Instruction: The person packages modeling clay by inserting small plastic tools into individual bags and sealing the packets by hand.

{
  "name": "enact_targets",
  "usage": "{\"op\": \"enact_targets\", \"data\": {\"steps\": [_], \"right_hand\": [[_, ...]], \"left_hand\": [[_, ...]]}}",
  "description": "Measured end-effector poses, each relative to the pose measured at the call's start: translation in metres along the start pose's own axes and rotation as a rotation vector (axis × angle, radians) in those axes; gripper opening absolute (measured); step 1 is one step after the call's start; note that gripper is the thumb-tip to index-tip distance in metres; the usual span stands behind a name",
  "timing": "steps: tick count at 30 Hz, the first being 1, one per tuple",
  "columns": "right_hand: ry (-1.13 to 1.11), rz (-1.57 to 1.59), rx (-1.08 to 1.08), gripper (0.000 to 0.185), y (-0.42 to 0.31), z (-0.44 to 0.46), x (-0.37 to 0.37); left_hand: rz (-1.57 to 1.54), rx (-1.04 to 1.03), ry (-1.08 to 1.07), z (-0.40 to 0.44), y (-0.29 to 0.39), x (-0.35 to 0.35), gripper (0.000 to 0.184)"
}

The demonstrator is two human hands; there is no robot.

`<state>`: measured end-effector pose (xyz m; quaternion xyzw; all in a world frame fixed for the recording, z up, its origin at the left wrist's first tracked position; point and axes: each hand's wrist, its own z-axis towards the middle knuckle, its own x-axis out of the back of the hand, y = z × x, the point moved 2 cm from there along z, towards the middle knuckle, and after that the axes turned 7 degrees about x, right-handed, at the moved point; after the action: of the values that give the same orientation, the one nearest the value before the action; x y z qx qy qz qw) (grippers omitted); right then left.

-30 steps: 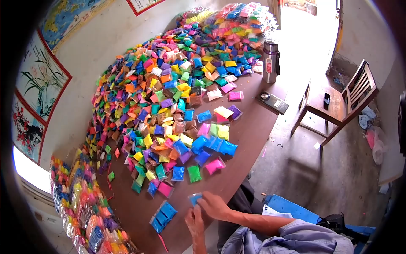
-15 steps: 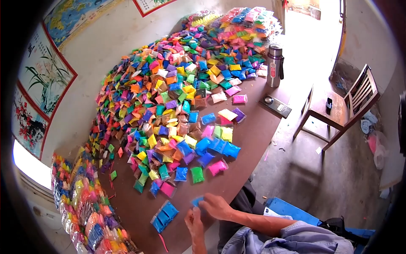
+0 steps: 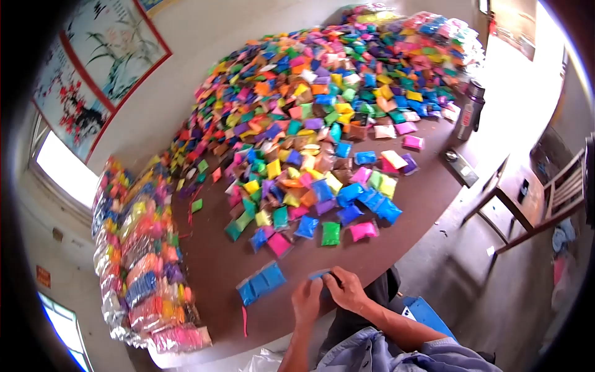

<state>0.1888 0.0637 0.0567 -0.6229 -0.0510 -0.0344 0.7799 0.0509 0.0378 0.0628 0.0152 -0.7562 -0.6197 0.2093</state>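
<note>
Close to the table's near edge, my left hand [image 3: 306, 300] and my right hand [image 3: 347, 291] are almost together, fingers closed. Between their fingertips is a small blue packet [image 3: 319, 273], mostly covered by the fingers. Left of my hands lies a joined group of blue packets [image 3: 261, 284] on the brown table [image 3: 214, 266]. A thin pink strip [image 3: 245, 321] sticks out below that group. Beyond my hands, a green packet [image 3: 331, 234] and a pink packet [image 3: 363, 231] lie at the front of the big pile.
A large heap of coloured packets [image 3: 297, 93] covers the table's far side. Clear bags of packets [image 3: 145, 266] are stacked at the left. A steel flask [image 3: 469, 111] and a dark flat device [image 3: 460, 167] stand at the right edge. Beyond is a wooden chair [image 3: 527, 198].
The view has turned left, so the table and pile appear farther right. The left hand has come up to the blue packet beside the right. The joined blue packets look straighter.
</note>
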Motion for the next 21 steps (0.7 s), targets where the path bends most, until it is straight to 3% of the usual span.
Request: {"op": "enact_targets", "data": {"steps": [3,8,11,13,17,21], "right_hand": [[-0.038,-0.026,0.069,0.017,-0.001,0.0,-0.001],[0.007,-0.124,0.114,0.018,-0.003,0.003,0.006],[0.108,-0.07,0.019,0.023,-0.01,0.014,0.021],[0.174,-0.063,0.065,0.022,0.0,0.023,0.034],[0.319,-0.144,0.162,0.021,0.011,0.038,0.062],[0.404,-0.228,0.127,0.026,0.022,0.044,0.073]], "left_hand": [[-0.282,0.056,-0.01,0.001,0.006,-0.002,0.026],[-0.041,-0.038,-0.013,0.012,-0.002,-0.005,0.02],[-0.054,-0.139,-0.054,0.023,0.003,-0.025,0.019],[-0.067,-0.132,-0.07,0.028,0.026,-0.039,0.02],[-0.199,-0.107,-0.342,0.046,0.028,-0.076,0.027],[0.027,-0.322,-0.409,0.058,0.035,-0.093,0.029]]}}
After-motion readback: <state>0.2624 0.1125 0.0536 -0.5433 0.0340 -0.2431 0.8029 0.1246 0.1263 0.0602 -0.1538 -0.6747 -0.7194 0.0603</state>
